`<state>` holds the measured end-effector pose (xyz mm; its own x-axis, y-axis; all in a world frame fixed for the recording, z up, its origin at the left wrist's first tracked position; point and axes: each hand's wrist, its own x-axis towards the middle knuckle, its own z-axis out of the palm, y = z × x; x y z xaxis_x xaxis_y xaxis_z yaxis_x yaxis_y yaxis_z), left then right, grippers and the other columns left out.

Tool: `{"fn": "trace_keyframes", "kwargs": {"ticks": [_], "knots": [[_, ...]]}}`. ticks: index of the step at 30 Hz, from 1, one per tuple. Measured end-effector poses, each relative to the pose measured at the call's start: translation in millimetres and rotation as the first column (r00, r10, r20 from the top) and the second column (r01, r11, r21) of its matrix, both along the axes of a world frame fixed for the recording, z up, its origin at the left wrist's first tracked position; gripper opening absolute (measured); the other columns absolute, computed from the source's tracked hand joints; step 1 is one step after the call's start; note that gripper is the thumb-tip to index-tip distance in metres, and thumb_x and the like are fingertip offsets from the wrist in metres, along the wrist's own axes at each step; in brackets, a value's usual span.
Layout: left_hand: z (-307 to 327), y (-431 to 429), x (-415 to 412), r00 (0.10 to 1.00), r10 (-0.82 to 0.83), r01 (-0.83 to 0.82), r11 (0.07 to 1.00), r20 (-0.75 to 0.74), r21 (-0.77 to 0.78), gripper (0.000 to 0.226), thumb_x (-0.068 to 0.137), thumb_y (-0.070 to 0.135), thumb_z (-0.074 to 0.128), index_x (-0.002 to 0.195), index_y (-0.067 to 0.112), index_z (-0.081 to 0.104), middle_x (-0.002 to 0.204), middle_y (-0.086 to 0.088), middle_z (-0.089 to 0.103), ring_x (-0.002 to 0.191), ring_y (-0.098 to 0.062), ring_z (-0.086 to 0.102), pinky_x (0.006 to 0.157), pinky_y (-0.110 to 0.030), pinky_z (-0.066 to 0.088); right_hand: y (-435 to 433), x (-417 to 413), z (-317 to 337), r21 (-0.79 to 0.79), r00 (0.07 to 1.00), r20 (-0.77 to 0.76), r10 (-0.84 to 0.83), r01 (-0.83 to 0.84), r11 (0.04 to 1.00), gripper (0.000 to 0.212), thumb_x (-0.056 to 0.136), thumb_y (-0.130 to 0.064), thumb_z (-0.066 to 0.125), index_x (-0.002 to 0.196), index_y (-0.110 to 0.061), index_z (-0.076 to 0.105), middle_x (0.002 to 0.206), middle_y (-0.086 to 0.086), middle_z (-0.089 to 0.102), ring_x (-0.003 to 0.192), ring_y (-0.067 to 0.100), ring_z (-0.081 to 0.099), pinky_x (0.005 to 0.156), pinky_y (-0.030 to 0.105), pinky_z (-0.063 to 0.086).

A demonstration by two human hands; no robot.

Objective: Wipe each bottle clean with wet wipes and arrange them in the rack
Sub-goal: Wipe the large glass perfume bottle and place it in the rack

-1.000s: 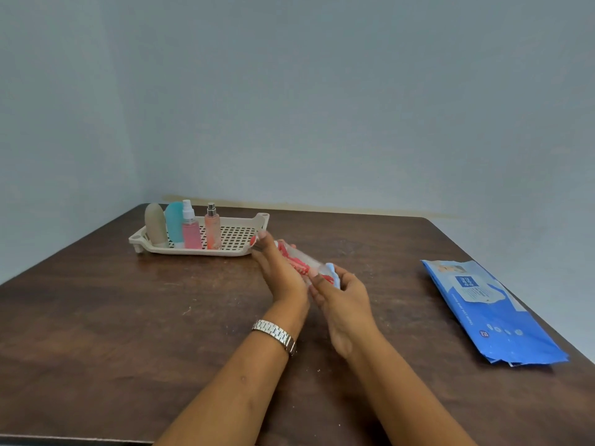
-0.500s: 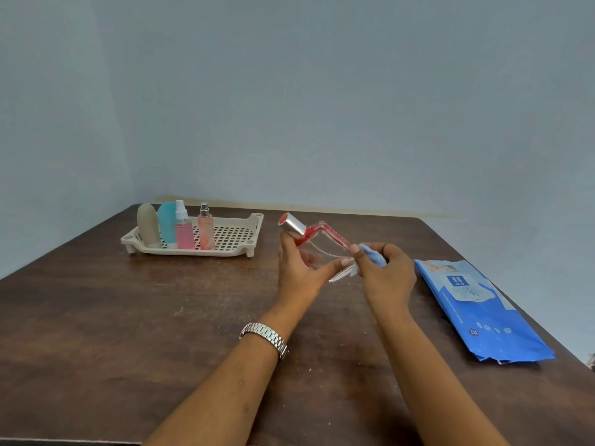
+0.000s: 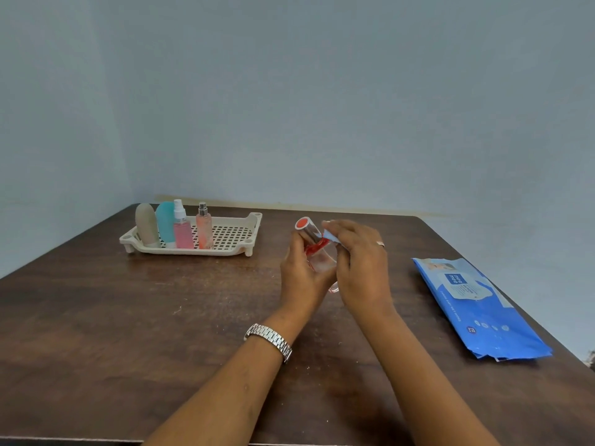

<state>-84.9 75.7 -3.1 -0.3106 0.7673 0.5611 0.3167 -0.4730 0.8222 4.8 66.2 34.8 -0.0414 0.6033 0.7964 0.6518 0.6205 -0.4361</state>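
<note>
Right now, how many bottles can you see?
5. Four stand in the rack: beige, teal, pink spray, orange spray. A clear red-capped bottle is in the hands.

Above a dark wooden table (image 3: 135, 317), the left hand (image 3: 301, 278) gripped a clear bottle (image 3: 317, 252) with red trim and a silver cap, tilted with its red-topped cap towards the back left. The right hand (image 3: 360, 268) pressed a pale blue wipe (image 3: 331, 235) against the bottle's neck. A silver watch (image 3: 270, 341) sat on the left wrist, a ring (image 3: 381, 243) on a right finger. At the back left stood a cream rack (image 3: 231, 235) holding four upright bottles (image 3: 175, 226) in a row at its left end. A blue pack of wipes (image 3: 476, 307) lay flat to the right, well apart from the hands.
</note>
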Motion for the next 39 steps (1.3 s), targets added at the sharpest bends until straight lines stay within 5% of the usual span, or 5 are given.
{"fn": "trace_keyframes", "kwargs": {"ticks": [6, 20, 27, 35, 39], "knots": [[1, 0, -5, 0.985, -0.006, 0.004, 1.0, 0.172, 0.009, 0.062, 0.063, 0.022, 0.087, 0.112, 0.027, 0.049, 0.096, 0.007, 0.065, 0.088, -0.011, 0.065, 0.077, -0.025, 0.054, 3, 7, -17, -0.023, 1.0, -0.006, -0.002, 0.001, 1.0, 0.044, 0.086, 0.01, 0.044, 0.122, -0.009, 0.06, 0.121, 0.009, 0.063, 0.114, 0.028, 0.053, 0.095, 0.028, 0.04], [12, 4, -14, 0.548, -0.141, 0.343, 0.937, 0.825, -0.068, 0.064, 0.063, 0.014, 0.082, 0.117, 0.01, 0.047, 0.107, -0.011, 0.065, 0.08, -0.021, 0.067, 0.069, -0.035, 0.057, -11, 0, -15, -0.32, 0.842, -0.52, 0.145, -0.349, 0.881, 0.038, 0.096, -0.009, 0.047, 0.131, -0.022, 0.05, 0.127, -0.016, 0.049, 0.112, -0.011, 0.046, 0.087, -0.001, 0.036], [14, 7, -27, 0.35, -0.086, 0.338, 0.94, 0.933, -0.04, 0.07, 0.07, 0.013, 0.08, 0.128, -0.001, 0.045, 0.112, -0.021, 0.066, 0.074, -0.024, 0.069, 0.053, -0.029, 0.058, -25, -9, -36, -0.369, 0.941, -0.259, 0.217, -0.304, 0.879, 0.043, 0.093, 0.003, 0.045, 0.132, -0.015, 0.05, 0.136, -0.009, 0.047, 0.124, -0.005, 0.036, 0.113, 0.028, 0.027], [15, 0, -18, 0.344, -0.194, 0.496, 0.868, 0.919, -0.003, 0.071, 0.067, 0.018, 0.078, 0.129, -0.003, 0.05, 0.106, -0.018, 0.069, 0.076, -0.022, 0.072, 0.057, -0.027, 0.058, -6, -7, -15, -0.267, 0.968, -0.173, 0.184, -0.226, 0.937, 0.053, 0.091, 0.008, 0.038, 0.138, -0.016, 0.041, 0.144, -0.008, 0.037, 0.125, -0.006, 0.03, 0.1, 0.0, 0.017], [15, 1, -21, 0.316, -0.211, 0.488, 0.872, 0.925, 0.033, 0.06, 0.068, 0.021, 0.075, 0.12, -0.004, 0.059, 0.096, -0.016, 0.07, 0.076, -0.022, 0.071, 0.059, -0.027, 0.059, -11, -7, -22, -0.194, 0.975, -0.109, 0.194, -0.212, 0.958, 0.053, 0.09, 0.009, 0.041, 0.134, -0.019, 0.046, 0.137, -0.011, 0.042, 0.123, 0.001, 0.036, 0.106, 0.018, 0.028]]}}
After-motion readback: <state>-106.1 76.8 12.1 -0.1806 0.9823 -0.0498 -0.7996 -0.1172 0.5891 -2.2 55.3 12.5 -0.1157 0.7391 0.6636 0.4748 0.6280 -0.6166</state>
